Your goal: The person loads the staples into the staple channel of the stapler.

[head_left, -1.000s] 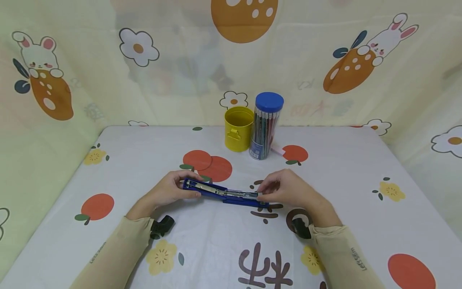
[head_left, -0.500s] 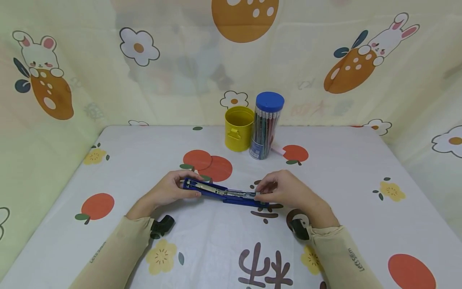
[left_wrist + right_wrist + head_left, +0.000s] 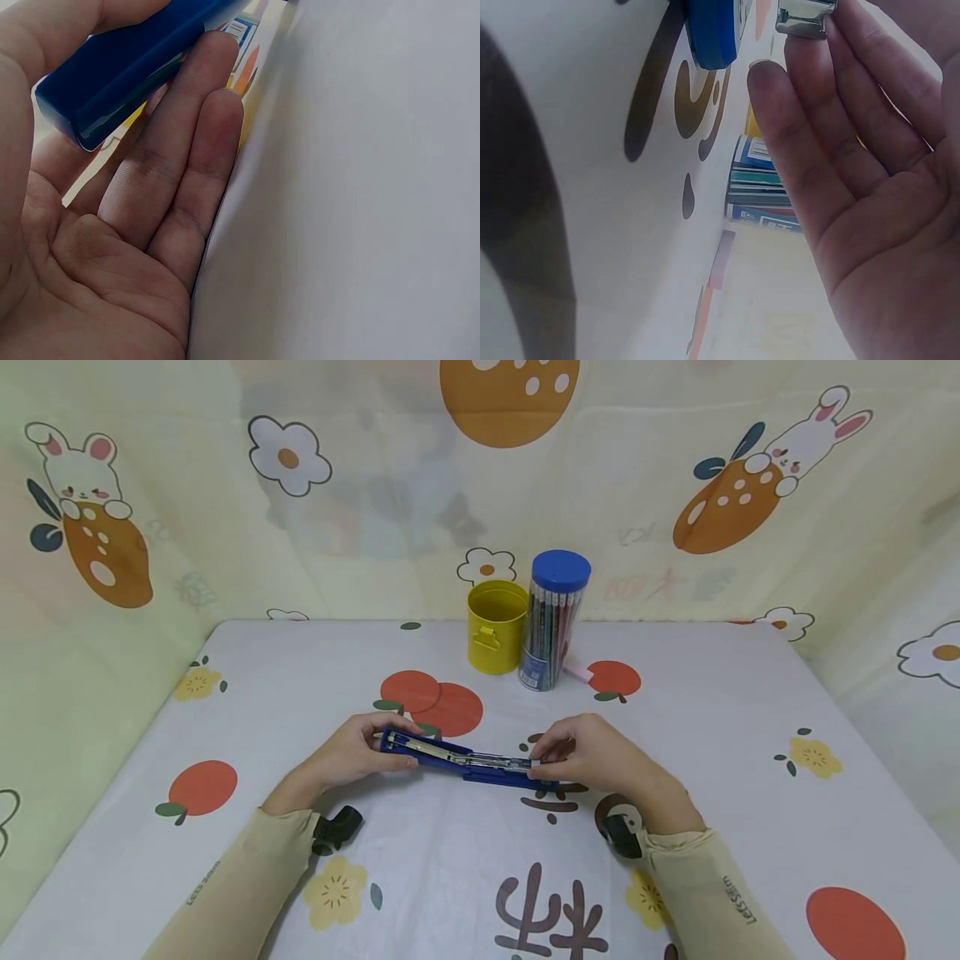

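Two hands are present, one left hand [image 3: 352,747] and one right hand [image 3: 592,750], with two sleeves [image 3: 232,885] and two black wrist devices [image 3: 337,831]. There is one blue stapler [image 3: 468,767]; one metal piece [image 3: 804,21] shows at the right fingertips, and whether it is a separate item cannot be told. The counter [image 3: 262,727] also carries one yellow cup [image 3: 495,652], one clear tube [image 3: 534,670] with one blue lid [image 3: 561,572], and one pink item [image 3: 577,671]. The pencils [image 3: 552,618] are too tightly packed to count. Printed designs number two rabbits [image 3: 82,481], three dotted orange-brown shapes [image 3: 110,556], four yellow flowers [image 3: 335,893] and six white flowers [image 3: 273,460], some cut off.
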`<state>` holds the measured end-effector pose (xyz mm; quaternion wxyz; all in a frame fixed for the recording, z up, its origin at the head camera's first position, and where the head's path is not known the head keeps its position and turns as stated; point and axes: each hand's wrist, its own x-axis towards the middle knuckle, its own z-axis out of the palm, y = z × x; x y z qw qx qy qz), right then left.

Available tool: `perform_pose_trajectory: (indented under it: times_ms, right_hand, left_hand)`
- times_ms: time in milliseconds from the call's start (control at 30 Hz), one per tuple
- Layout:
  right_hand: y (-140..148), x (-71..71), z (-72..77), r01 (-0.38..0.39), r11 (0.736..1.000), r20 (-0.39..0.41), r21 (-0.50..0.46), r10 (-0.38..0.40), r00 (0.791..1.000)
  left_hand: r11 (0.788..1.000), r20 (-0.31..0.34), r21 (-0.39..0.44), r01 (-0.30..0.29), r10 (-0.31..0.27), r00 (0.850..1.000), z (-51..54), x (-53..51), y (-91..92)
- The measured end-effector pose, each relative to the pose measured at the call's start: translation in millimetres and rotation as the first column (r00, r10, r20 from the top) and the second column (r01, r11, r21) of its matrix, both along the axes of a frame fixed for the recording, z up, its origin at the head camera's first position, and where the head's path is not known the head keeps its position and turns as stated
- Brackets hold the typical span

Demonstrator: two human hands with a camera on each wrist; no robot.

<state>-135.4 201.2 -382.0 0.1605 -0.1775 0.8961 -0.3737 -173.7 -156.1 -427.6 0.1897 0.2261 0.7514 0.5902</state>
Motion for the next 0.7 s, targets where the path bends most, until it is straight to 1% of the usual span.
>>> perform_pose_trajectory:
  times_ms: [233, 400, 567, 700]
  right_hand:
    - [0.0, 0.6, 0.4, -0.024, 0.999, -0.022, 0.026, 0.025, 0.999]
    - [-0.3, 0.8, 0.5, -0.044, 0.999, -0.052, 0.028, 0.045, 0.998]
    - [-0.1, 1.0, -0.2, -0.041, 0.999, -0.050, 0.018, 0.042, 0.998]
    - [0.9, 0.7, -0.4, -0.038, 0.999, -0.049, 0.010, 0.038, 0.998]
  left_hand:
    - [1.000, -0.008, 0.004, 0.001, -0.001, 1.000, 0.1, 0.1, 0.2]
    - [1.000, 0.011, 0.019, 0.003, -0.003, 1.000, 0.0, 0.4, 0.4]
    - [1.000, 0.023, 0.020, -0.001, 0.001, 1.000, -0.2, 0.7, 0.4]
    - [1.000, 0.019, 0.014, -0.002, 0.002, 1.000, -0.2, 0.7, 0.4]
